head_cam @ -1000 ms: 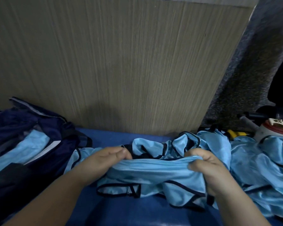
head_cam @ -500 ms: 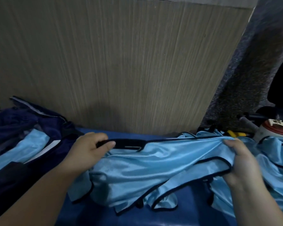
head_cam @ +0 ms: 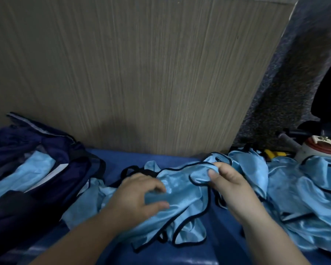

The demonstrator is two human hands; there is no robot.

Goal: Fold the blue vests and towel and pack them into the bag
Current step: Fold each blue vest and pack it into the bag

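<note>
Evidently mid-fold, the blue vest (head_cam: 182, 190) lies bunched on the blue surface (head_cam: 141, 161) beside the bag (head_cam: 75, 169), left hand (head_cam: 136, 197) and right hand (head_cam: 231, 188) each with the grip pinched on its cloth; next, likely, halving it neatly.

Blues against beige wood grain.
The vest (head_cam: 182, 197) is glossy sky blue with black piping, like the pile of vests (head_cam: 304, 188); the bag (head_cam: 73, 175) is navy, the surface (head_cam: 141, 159) royal blue, the panel (head_cam: 141, 73) beige with fine vertical streaks.
</note>
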